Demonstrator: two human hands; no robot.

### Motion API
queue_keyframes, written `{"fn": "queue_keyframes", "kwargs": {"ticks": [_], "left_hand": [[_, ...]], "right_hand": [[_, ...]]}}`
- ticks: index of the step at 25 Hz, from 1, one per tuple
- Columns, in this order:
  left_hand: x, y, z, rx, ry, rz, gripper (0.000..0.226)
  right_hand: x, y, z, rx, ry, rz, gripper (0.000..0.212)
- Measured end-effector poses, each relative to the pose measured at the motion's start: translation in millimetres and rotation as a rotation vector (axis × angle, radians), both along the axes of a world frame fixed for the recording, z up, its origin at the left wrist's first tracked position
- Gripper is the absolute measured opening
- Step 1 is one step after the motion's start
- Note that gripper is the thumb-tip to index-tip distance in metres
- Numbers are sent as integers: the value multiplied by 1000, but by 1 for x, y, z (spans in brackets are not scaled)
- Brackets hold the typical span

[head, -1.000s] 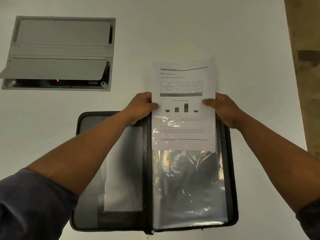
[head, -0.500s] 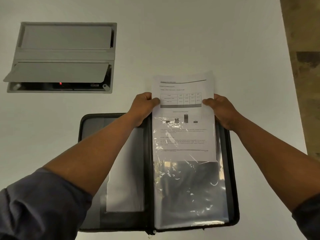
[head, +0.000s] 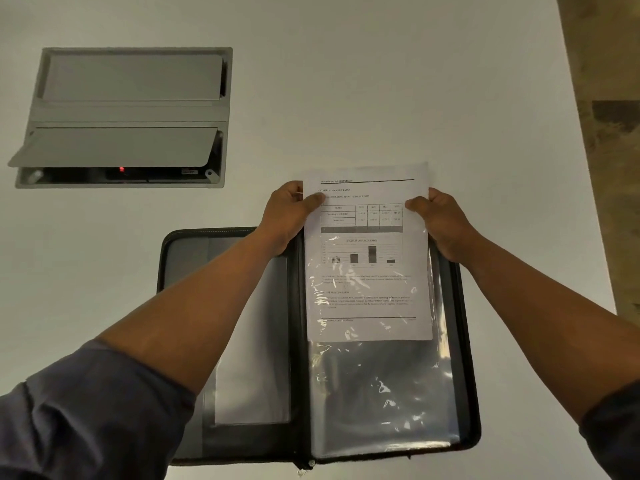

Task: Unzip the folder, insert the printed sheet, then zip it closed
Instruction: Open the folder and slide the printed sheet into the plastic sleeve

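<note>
A black zip folder (head: 465,341) lies open flat on the white table. Its right half carries a clear plastic sleeve (head: 381,396). A printed sheet (head: 367,258) with a table, a bar chart and text sits partly inside that sleeve, its top part sticking out past the folder's far edge. My left hand (head: 287,216) pinches the sheet's left edge near the top. My right hand (head: 441,223) pinches its right edge. The zipper pull (head: 304,467) hangs at the folder's near edge by the spine.
The folder's left half has a grey pocket with a clear window (head: 252,375), partly under my left forearm. A grey recessed cable box (head: 128,116) with raised flaps sits in the table at the far left. The table's right edge (head: 585,188) borders brown flooring.
Both hands have slid the sheet further down into the clear sleeve, towards me. Less of the page sticks out beyond the folder's far edge.
</note>
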State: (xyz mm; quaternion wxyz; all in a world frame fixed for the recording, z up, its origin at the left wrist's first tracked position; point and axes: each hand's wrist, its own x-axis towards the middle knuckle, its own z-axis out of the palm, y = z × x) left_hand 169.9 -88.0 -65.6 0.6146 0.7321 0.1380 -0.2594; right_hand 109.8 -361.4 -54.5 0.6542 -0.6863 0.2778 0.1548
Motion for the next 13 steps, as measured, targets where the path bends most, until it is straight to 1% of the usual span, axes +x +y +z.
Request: {"fn": "queue_keyframes", "kwargs": {"ticks": [2, 4, 7, 10, 13], "left_hand": [[-1, 0, 0, -15, 0, 6, 28], [0, 2, -5, 28, 8, -20, 31], [-1, 5, -7, 73, 7, -53, 21], [-4, 4, -5, 13, -17, -40, 14], [-4, 3, -4, -56, -62, -33, 19]], "right_hand": [[0, 1, 0, 7, 4, -8, 12], [0, 2, 0, 36, -11, -32, 10], [-1, 2, 0, 65, -32, -60, 12], [-3, 1, -2, 57, -20, -60, 12], [-5, 1, -2, 31, -20, -22, 15]]}}
